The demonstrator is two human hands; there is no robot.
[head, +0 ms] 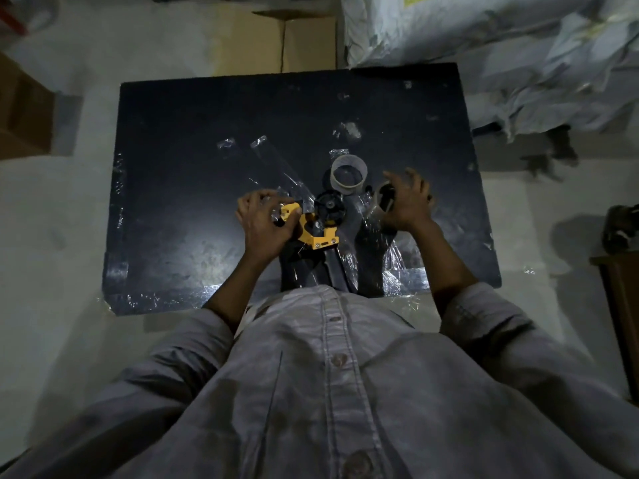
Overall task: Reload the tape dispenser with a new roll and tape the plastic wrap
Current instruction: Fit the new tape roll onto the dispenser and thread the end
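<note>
A yellow and black tape dispenser (320,224) lies on a black board (193,188) wrapped in plastic film. My left hand (264,224) grips the dispenser's front end, fingers curled round it. Its black spool hub (330,206) is bare. My right hand (408,202) holds a clear tape roll (382,202) just right of the dispenser. An empty grey cardboard core (348,174) stands on the board right behind the hub.
Loose strips of clear tape (276,164) stick to the board's middle. Crumpled pale wrapping (501,46) is piled at the back right. A cardboard box (24,108) sits at the left, and a brown wooden edge (619,305) at the right.
</note>
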